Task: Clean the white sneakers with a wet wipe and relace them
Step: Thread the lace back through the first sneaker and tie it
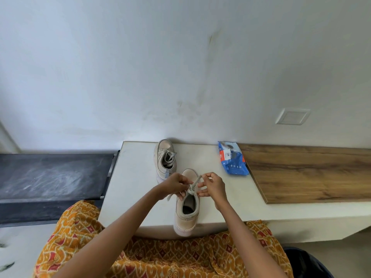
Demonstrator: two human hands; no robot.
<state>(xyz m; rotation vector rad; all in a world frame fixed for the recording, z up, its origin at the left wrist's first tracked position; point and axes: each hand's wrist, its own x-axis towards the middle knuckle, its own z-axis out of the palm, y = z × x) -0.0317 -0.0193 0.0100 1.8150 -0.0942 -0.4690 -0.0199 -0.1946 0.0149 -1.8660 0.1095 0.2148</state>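
Observation:
A white sneaker (187, 215) stands on the white table (136, 177) right in front of me, heel toward me and hanging slightly over the front edge. Its grey lace (193, 186) is knotted over the tongue. My left hand (173, 184) pinches the lace on the left side of the knot. My right hand (211, 186) pinches the lace end that rises to the upper right. The second white sneaker (164, 162) stands farther back on the left, its grey laces loose. A blue wet wipe pack (232, 160) lies at the back right.
A wooden board (311, 175) covers the surface to the right of the pack. A dark low surface (52, 175) sits left of the table. The white wall rises behind, with a switch plate (293, 116). My orange patterned clothing (160, 255) fills the foreground.

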